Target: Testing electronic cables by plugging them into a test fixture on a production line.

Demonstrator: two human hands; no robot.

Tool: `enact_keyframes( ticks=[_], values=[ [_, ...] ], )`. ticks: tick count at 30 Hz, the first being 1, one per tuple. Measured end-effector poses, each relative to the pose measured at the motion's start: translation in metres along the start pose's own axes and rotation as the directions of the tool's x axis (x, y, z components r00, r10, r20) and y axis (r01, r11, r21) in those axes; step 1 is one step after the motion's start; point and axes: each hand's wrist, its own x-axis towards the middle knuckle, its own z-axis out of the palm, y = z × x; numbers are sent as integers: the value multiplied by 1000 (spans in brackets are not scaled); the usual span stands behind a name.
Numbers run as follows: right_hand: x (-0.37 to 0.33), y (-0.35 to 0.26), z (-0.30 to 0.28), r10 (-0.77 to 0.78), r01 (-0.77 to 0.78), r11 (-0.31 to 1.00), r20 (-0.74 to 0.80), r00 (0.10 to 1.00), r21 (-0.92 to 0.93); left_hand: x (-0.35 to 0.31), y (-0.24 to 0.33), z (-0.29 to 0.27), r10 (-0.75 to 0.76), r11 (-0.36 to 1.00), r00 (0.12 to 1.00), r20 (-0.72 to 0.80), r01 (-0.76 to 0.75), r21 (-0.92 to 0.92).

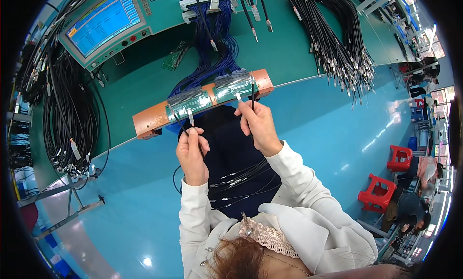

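My left hand (193, 156) pinches a black cable just below its silver connector (191, 118), which points at the left green circuit board (195, 104). Farther right, my right hand (259, 125) has its thumb and fingers closed on another cable, whose pale connector (238, 98) meets the edge of the right circuit board (235, 92). I cannot tell how far either connector is seated. Both boards are mounted on an orange-brown bar (150, 120) along the table's front edge. Bundled blue wires (205, 62) run from the boards to a white connector block.
A tester with a lit blue screen (103, 23) stands at the back left. Bundles of black cables hang at the left (72, 115) and right (337, 43). A loose green board (174, 57) lies on the green table (279, 52). Several cables cross my lap. Red stools (377, 193) stand right.
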Motion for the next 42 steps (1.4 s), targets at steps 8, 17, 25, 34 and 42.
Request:
enact_keyframes(
  ticks=[8, 17, 25, 34, 42],
  values=[
    [-1, 0, 0, 6, -6, 1000, 4, 1000, 1, -1, 0, 0, -21, 1000, 1000, 4, 21, -7],
    [0, 0, 0, 6, -6, 1000, 6, 1000, -2, 0, -1, 1, -28, 999, 1000, -8, 28, -38],
    [0, 1, 1, 10, -10, 1000, 0, 1000, 22, 2, -1, 16, 6, 999, 999, -49, -8, -32],
    [4, 6, 4, -8, 7, 997, 10, 1000, 76, 4, 2, 14, 43, 998, 994, -96, -39, 49],
    [5, 2, 2, -36, 36, 998, -4, 999, 46, 9, 2, 14, 45, 999, 997, -55, -43, 32]
  ],
)
